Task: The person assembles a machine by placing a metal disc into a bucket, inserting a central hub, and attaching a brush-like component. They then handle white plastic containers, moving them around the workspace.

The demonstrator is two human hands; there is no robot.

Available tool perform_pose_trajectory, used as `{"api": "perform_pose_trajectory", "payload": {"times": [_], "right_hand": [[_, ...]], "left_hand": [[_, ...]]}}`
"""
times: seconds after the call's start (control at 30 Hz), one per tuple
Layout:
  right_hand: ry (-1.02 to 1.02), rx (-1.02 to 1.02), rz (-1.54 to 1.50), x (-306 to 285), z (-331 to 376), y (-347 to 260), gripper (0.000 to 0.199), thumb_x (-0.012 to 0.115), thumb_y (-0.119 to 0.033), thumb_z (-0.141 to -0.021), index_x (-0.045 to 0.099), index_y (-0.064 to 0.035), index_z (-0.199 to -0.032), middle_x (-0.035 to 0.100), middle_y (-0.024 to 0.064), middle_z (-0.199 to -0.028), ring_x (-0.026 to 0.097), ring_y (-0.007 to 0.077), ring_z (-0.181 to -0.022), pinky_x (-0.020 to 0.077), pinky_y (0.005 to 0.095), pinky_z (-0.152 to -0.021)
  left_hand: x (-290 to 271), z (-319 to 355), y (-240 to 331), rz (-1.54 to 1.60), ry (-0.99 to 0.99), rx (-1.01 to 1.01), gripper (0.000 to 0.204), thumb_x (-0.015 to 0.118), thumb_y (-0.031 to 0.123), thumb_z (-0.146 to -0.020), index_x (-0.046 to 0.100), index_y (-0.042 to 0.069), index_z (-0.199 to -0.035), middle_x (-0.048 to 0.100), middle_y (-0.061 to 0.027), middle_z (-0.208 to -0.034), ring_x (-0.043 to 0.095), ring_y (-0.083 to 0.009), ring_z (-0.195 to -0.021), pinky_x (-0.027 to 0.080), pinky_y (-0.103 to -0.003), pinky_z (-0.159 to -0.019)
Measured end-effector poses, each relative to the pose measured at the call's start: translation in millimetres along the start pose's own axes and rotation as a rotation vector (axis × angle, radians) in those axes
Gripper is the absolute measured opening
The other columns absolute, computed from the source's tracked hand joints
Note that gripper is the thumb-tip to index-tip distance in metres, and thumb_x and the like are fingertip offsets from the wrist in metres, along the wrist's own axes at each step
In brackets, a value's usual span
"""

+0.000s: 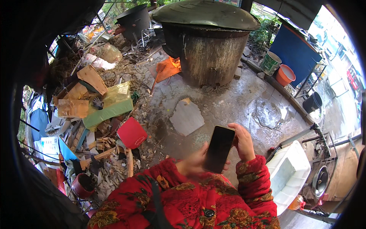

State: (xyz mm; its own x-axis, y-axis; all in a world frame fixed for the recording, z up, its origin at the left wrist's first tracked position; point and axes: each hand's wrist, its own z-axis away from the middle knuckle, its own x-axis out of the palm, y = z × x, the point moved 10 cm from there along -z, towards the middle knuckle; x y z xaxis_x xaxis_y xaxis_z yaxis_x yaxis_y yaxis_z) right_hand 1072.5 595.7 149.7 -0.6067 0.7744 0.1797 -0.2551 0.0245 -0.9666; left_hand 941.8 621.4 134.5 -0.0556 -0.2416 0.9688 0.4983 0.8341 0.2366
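A black smartphone [219,149] with a dark screen is held upright in front of my body. My left hand [193,160], slightly blurred, wraps round its lower left side, and fingertips show past the lower right edge. On the upper right side, my right hand [244,142] grips the phone's edge near the top corner. Both forearms are in red flowered sleeves. Beyond the phone, a grey flat slab [187,116] lies on the wet concrete floor. A red square seat or board [132,133] rests on scrap to the left of my left hand.
A large stove [213,57] with a domed metal lid [206,16] stands ahead, flames [175,63] at its opening. Scrap wood [92,79] and debris are heaped left. At right are a white tub [288,173], an orange bucket [285,74] and a black bucket [312,102].
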Motion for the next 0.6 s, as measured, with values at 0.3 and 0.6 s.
{"api": "perform_pose_trajectory", "payload": {"times": [0.3,0.6], "right_hand": [[0.134,-0.206,-0.009,29,51,9,0.037,0.049,-0.008,-0.091,0.047,-0.0004,-0.126,0.059,0.0031,-0.104,0.051,0.0052,-0.072,0.0424,0.0185,-0.059],[0.157,-0.186,0.016,12,57,9,0.041,0.05,-0.006,-0.089,0.044,-0.0042,-0.129,0.059,0.004,-0.105,0.054,0.0068,-0.078,0.0448,0.0177,-0.065]], "left_hand": [[-32,-7,39,0.067,0.126,0.281,0.073,0.016,0.061,-0.09,0.035,0.008,-0.134,0.049,-0.0137,-0.127,0.052,-0.033,-0.111,0.042,-0.047,-0.094],[-16,-14,37,-0.075,0.174,0.25,0.07,0.016,0.059,-0.091,0.033,0.008,-0.135,0.047,-0.0127,-0.129,0.05,-0.0315,-0.114,0.039,-0.047,-0.098]]}}
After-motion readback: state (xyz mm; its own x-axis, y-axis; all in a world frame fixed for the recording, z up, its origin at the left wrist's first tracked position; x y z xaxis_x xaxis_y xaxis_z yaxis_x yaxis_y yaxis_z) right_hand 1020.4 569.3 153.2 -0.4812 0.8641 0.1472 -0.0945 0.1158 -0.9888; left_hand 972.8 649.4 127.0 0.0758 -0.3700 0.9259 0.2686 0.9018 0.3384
